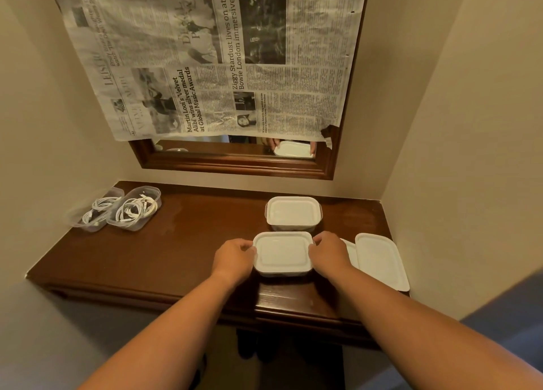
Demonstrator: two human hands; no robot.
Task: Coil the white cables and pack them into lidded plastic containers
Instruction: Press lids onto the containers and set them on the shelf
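Note:
A plastic container with a white lid sits near the front of the dark wooden table. My left hand grips its left edge and my right hand grips its right edge. Just behind it stands a second lidded container. At the far left corner, two open clear containers each hold coiled white cables. Two loose white lids lie overlapped at the right end of the table.
The table fills a narrow alcove with walls close on the left, right and back. A wood-framed mirror hangs above it, mostly covered by newspaper. The table's front edge is near my forearms.

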